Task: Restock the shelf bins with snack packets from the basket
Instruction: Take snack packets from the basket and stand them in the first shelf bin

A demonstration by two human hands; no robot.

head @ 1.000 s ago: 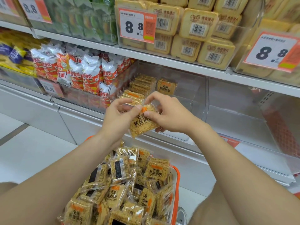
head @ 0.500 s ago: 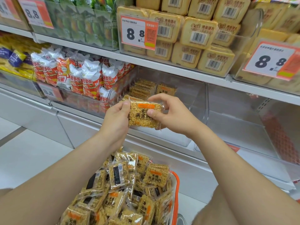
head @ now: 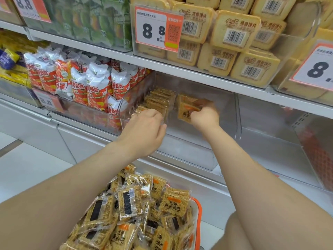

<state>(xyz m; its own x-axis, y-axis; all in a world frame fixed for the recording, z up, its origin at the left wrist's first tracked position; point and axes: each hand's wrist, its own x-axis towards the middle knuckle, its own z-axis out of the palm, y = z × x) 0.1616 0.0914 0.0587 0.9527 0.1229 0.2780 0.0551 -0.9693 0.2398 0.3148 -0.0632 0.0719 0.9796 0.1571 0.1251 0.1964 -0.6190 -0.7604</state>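
— Head view is showing your right hand [head: 204,119] gripping one packet [head: 186,110] inside the clear bin [head: 237,121] at the centre of the frame. It is blurring a little, but your fingers are curling round the packet's lower right part.

— Your left hand [head: 144,131] is sitting lower and further left in the frame, at the bin's front lip, with the fingertips reaching the near end of the row of packets [head: 159,101]. I cannot tell whether it is pinching one or only steadying them.

— The relation you are working with is packet to row. The packet is standing on edge, printed face toward you and long axis running up and down, just to the right of the row in the frame. Whether it is touching the row, I am not seeing.

— Your right hand is the one already on it, so I am judging that it is doing the placing while the left is bracing the row. Bare bin floor is lying further right in the frame.

— At the bottom of the frame the basket [head: 198,210] is sitting heaped with loose packets [head: 175,204], so you are looking far from finished.
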